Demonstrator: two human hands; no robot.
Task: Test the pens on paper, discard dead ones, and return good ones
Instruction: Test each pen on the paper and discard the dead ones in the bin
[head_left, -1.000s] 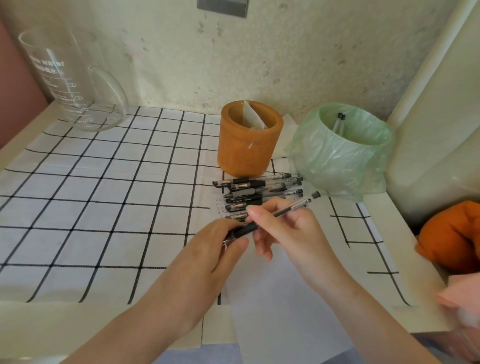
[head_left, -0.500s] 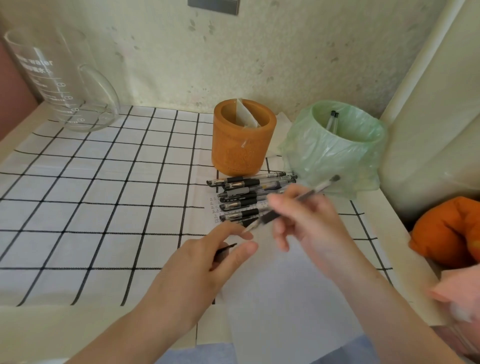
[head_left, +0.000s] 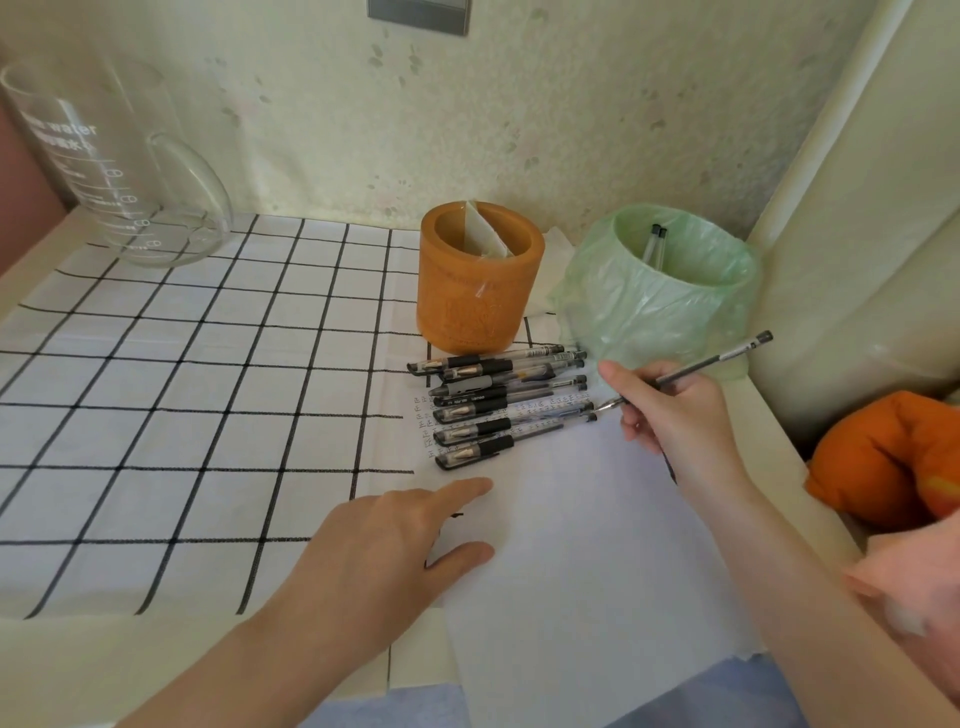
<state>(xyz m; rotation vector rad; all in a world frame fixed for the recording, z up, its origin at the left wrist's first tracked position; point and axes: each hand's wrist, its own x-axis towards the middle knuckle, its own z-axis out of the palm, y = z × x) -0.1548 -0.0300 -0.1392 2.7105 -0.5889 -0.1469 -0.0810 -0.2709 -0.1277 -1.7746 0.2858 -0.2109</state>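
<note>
My right hand (head_left: 675, 415) grips an uncapped pen (head_left: 717, 361) in a writing hold; its tip hangs just above the top edge of the white paper (head_left: 571, 545), near the ends of several capped pens (head_left: 493, 410) lying in a row. My left hand (head_left: 395, 545) rests on the paper's left edge with the black pen cap (head_left: 457, 515) tucked under its fingers, only slivers showing. Behind the row stand the orange pen holder (head_left: 478, 291) and a bin lined with a green bag (head_left: 660, 306), which holds two pens (head_left: 655, 244).
A glass measuring jug (head_left: 114, 171) stands at the back left on the checked cloth (head_left: 208, 389). An orange soft object (head_left: 893, 457) and something pink (head_left: 914, 587) lie off the table's right edge. A pale wall closes the back.
My hands pulled apart, taking the cap off the pen. The right hand swung the pen out to the right above the paper; the left hand came down onto the paper's edge with the cap.
</note>
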